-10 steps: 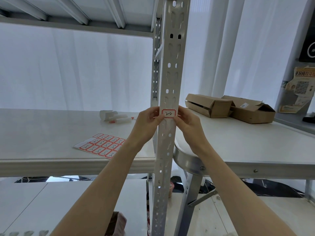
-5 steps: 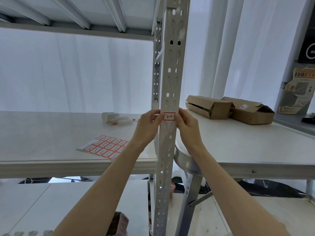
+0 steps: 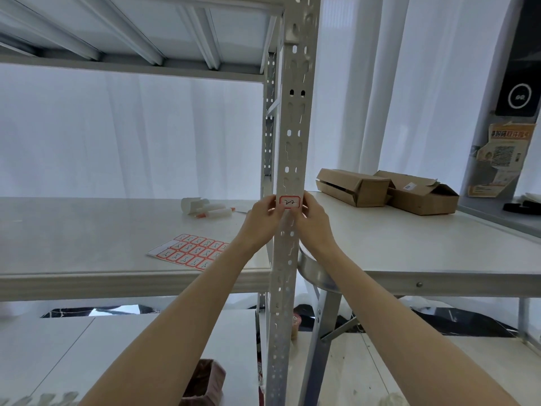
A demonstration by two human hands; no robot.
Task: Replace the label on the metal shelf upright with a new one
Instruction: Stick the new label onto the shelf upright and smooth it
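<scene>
A white, perforated metal shelf upright [image 3: 294, 136] runs down the middle of the view. A small red-bordered label [image 3: 290, 201] with handwriting lies flat on its front face at shelf height. My left hand [image 3: 262, 219] pinches the label's left edge against the upright. My right hand [image 3: 313, 221] holds its right edge. Both thumbs rest just below the label. A sheet of matching red-bordered labels [image 3: 191, 251] lies on the shelf to the left.
White marker pens and a paper roll [image 3: 205, 210] lie on the shelf board behind the sheet. Two brown cardboard boxes [image 3: 386, 190] sit on the table to the right. A brownish bin [image 3: 205, 382] stands on the floor below.
The view has tilted so the hands and label sit lower in the frame. Both hands stay on the label's edges at the same spot on the upright.
</scene>
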